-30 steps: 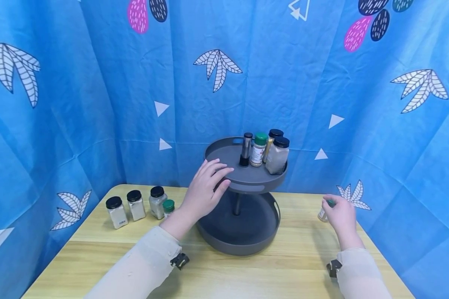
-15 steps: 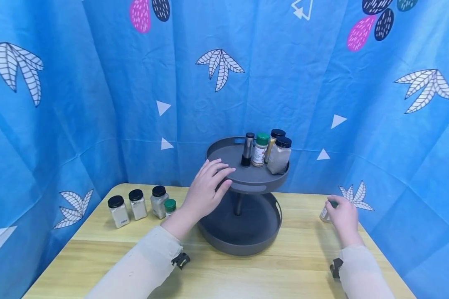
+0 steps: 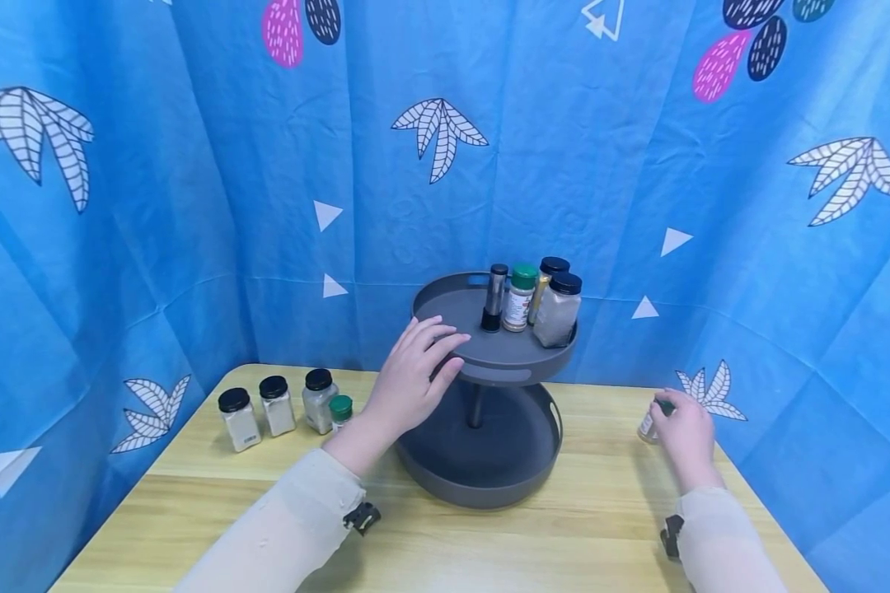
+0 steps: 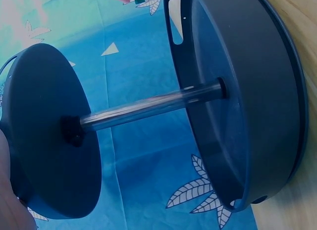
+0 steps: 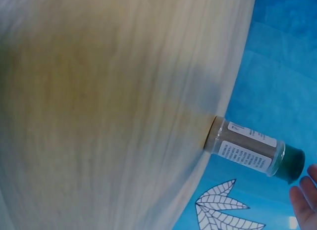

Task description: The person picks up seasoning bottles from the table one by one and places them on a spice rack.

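Observation:
My left hand [image 3: 413,379] lies at the near left rim of the upper tier of a dark grey two-tier turntable [image 3: 452,309], fingers extended over the rim and thumb lower down. In the left wrist view, part of this hand [image 4: 12,200] shows beside the upper tier's underside. My right hand [image 3: 686,432] is at the green cap of a small spice jar [image 3: 647,427] standing upright at the table's right. In the right wrist view, the fingertips [image 5: 302,198] are right beside the green cap, and the jar [image 5: 247,146] has white labels and brown contents.
On the upper tier stand a slim black-capped grinder [image 3: 494,298], a green-capped jar [image 3: 517,306], a yellowish black-capped jar [image 3: 542,292] and a square black-capped jar [image 3: 556,317]. Several jars [image 3: 241,428] stand on the table's left. A patterned blue curtain [image 3: 445,222] surrounds the table [image 3: 445,543].
The head view has shifted slightly, so everything appears a little further right. Both hands keep their places at the upper tier and the spice jar.

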Demonstrator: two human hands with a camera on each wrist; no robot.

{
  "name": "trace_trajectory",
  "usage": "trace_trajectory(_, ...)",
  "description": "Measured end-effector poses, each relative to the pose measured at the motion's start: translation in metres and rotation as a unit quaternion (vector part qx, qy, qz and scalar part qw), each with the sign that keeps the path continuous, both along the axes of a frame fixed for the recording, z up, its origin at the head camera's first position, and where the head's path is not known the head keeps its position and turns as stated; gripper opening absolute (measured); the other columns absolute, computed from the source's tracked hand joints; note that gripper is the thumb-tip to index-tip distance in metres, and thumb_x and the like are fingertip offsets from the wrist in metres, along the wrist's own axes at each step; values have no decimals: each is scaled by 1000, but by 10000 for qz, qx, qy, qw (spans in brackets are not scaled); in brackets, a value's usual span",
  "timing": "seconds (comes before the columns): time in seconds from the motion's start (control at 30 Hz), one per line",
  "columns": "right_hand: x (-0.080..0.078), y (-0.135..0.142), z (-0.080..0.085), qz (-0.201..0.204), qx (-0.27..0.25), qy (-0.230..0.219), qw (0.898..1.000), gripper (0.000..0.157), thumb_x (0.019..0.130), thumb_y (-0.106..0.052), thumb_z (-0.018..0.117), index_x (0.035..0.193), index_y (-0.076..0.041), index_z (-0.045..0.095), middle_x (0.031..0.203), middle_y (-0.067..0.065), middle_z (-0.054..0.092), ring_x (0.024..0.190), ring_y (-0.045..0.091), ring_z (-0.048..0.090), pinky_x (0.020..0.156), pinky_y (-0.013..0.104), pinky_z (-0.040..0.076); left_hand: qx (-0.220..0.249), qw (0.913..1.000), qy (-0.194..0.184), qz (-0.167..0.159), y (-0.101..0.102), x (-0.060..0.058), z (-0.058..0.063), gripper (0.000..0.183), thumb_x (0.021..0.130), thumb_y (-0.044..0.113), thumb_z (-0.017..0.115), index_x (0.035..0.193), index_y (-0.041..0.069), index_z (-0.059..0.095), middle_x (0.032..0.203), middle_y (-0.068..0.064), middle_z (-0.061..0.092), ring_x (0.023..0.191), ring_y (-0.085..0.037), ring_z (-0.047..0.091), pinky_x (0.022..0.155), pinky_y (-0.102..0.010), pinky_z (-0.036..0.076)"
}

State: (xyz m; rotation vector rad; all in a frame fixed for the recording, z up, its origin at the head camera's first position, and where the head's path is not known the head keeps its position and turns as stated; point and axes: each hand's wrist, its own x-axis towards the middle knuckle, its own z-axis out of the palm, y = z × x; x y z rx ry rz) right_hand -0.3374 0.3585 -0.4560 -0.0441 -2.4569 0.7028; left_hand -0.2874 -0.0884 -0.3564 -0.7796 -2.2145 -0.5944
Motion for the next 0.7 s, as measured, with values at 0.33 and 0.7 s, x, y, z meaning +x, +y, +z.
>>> trace_trajectory(0.33, -3, 3, 0, -8, 37, -83, 10000, 29, 93, -5, 64, 119, 8, 66, 132, 31, 57, 123, 53, 49, 105, 65, 35, -1, 10000, -39, 22, 0, 1, 0, 40, 106, 42, 46, 135, 22, 63, 137, -4, 59, 143, -21, 38, 123, -47, 17)
trace_trajectory(0.7, -8, 4, -2, 87, 67, -175, 9998, 31, 93, -5, 64, 120, 9, 65, 132, 33, 56, 123, 54, 48, 104, 66, 35, -42, 9999, -117, 43, -1, 1, 1, 39, 106, 41, 48, 136, 22, 63, 137, -4, 59, 144, -21, 37, 124, -46, 15)
